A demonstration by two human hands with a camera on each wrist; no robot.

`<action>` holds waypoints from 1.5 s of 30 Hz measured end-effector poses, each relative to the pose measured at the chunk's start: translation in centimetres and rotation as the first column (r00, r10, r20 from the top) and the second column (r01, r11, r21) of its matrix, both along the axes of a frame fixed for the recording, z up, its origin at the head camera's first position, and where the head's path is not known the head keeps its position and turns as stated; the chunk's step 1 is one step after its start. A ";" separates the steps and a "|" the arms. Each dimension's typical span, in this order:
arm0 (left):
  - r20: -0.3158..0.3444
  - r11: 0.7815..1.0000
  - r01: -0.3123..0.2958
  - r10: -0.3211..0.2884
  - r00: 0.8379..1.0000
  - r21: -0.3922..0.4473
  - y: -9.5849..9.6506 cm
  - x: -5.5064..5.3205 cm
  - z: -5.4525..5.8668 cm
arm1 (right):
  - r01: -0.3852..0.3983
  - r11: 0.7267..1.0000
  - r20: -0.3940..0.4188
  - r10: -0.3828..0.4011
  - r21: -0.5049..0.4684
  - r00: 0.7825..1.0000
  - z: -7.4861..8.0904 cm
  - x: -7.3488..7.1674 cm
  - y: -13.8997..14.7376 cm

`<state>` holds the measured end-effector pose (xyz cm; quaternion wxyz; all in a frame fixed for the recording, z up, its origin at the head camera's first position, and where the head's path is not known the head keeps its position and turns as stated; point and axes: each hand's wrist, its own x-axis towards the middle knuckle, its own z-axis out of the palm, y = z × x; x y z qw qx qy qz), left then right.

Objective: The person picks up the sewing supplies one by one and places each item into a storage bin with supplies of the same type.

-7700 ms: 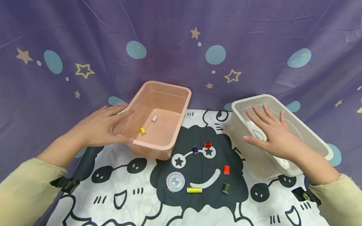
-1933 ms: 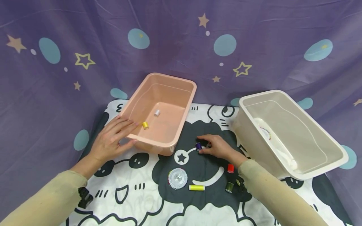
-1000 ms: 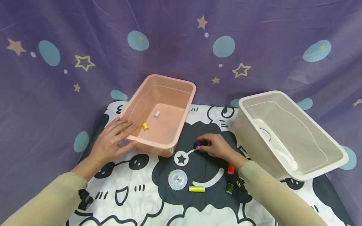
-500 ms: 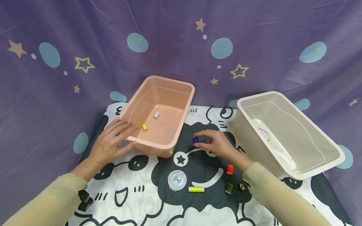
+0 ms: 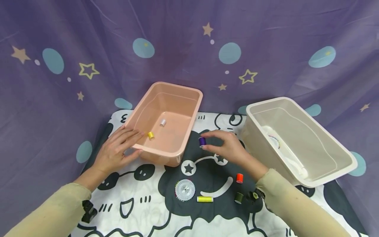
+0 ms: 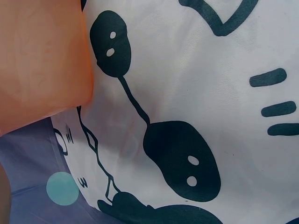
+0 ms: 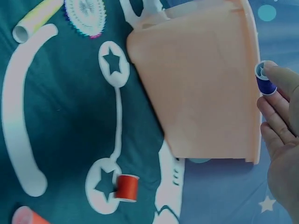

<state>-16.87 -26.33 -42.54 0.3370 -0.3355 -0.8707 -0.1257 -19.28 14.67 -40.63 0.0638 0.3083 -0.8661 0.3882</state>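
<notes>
My right hand [image 5: 229,148] pinches a purple thread spool [image 5: 202,142] between thumb and fingertips. The spool is off the cloth, just right of the pink bin [image 5: 161,151]; the right wrist view also shows the purple spool [image 7: 266,86] between the fingers. My left hand [image 5: 116,149] rests at the bin's near left corner, fingers extended over its rim. Inside that bin lie a yellow spool [image 5: 151,135] and a white spool [image 5: 163,122]. A red spool [image 7: 127,188] lies on the cloth, hidden by my right hand in the head view.
On the cloth lie an orange-red spool [image 5: 239,178], a dark green spool [image 5: 238,197], a long yellow spool [image 5: 205,199] and a pin wheel [image 5: 185,190]. A cream bin [image 5: 251,115] at the right holds another pin wheel [image 5: 274,141]. A purple curtain [image 5: 183,19] hangs behind.
My right hand has moved from over the cream bin to the cloth, taken hold of the purple spool and raised it toward the pink bin. The left hand stays at the pink bin's edge.
</notes>
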 end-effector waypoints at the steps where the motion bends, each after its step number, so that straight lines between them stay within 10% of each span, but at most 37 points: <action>1: 0.002 1.000 -0.003 0.003 1.000 -0.002 0.0 0.0 0.0 | -0.005 1.000 -0.003 0.005 -0.008 1.000 0.3 0.0 -0.1; 30: 0.000 1.000 -0.015 0.015 1.000 -0.005 -0.1 0.2 -0.1 | -0.208 0.976 -0.127 0.215 0.062 0.968 6.8 -5.2 -6.6; 45: 0.006 1.000 -0.011 0.011 1.000 -0.011 -0.3 0.1 -0.2 | -0.344 0.869 -0.107 0.403 0.356 0.909 10.3 -9.0 -10.5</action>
